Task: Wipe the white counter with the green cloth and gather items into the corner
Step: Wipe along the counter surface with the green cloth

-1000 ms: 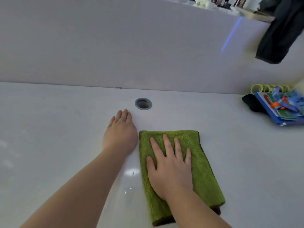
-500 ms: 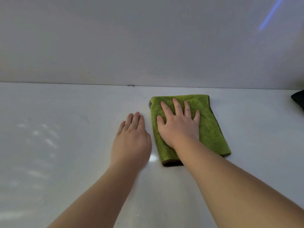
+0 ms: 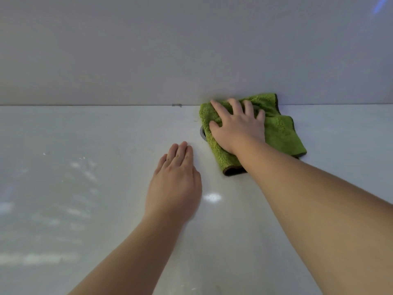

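The right hand [image 3: 240, 128] lies palm down on the green cloth [image 3: 282, 133]. Its fingers are spread and only slightly bent, pressing the fabric down rather than gripping it, and the thumb is splayed out to the left. The fingertips reach the far edge of the cloth, where it bunches up against the wall [image 3: 148, 50]. The rest of the cloth lies on the desk [image 3: 85, 188] under and to the right of this hand, and a dark-trimmed folded end shows beside the wrist.

The left hand [image 3: 174, 188] lies flat on the bare desk, nearer the person and to the left of the right hand. Its fingers are straight and close together and it holds nothing. It is near the cloth but not touching it.

Just left of the right thumb, part of a grey ring [image 3: 203, 133] set in the desk shows from under the cloth's edge. To the right of the left hand a small bright spot of light [image 3: 212, 197] reflects off the glossy white surface, and fainter reflections are scattered further left. Beyond the left hand's fingertips, a small grey mark [image 3: 177, 105] sits where desk and wall meet.
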A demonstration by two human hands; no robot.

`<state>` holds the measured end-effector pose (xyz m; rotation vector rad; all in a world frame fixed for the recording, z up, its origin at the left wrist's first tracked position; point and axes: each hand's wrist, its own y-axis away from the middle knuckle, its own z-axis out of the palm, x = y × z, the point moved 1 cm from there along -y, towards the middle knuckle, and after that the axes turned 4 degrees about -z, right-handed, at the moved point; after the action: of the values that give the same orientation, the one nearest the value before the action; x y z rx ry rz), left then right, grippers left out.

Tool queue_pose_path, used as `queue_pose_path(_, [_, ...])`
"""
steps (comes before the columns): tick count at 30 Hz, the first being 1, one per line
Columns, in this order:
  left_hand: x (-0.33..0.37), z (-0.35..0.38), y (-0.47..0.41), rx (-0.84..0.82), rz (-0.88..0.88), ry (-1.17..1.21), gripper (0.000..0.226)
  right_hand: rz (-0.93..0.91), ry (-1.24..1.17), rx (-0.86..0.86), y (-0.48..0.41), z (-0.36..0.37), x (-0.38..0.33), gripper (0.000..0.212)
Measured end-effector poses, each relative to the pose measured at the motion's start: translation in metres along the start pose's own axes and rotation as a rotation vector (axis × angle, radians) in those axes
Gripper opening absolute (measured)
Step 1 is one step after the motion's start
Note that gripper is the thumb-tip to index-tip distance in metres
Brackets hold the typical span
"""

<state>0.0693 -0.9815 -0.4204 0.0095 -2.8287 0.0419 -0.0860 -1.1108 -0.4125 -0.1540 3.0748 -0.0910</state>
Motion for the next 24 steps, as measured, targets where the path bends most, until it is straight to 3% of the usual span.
queue_pose_path(12, [0.001,0.002,0.000,0.025,0.008,0.003,0.058,0.035,-0.035,-0.053,0.045,-0.001,-0.003,0.064])
queue_pose_path(24, [0.000,0.000,-0.001,0.040,0.037,-0.022,0.051,0.076,-0.010,-0.076,0.151,-0.008,-0.020,0.064])
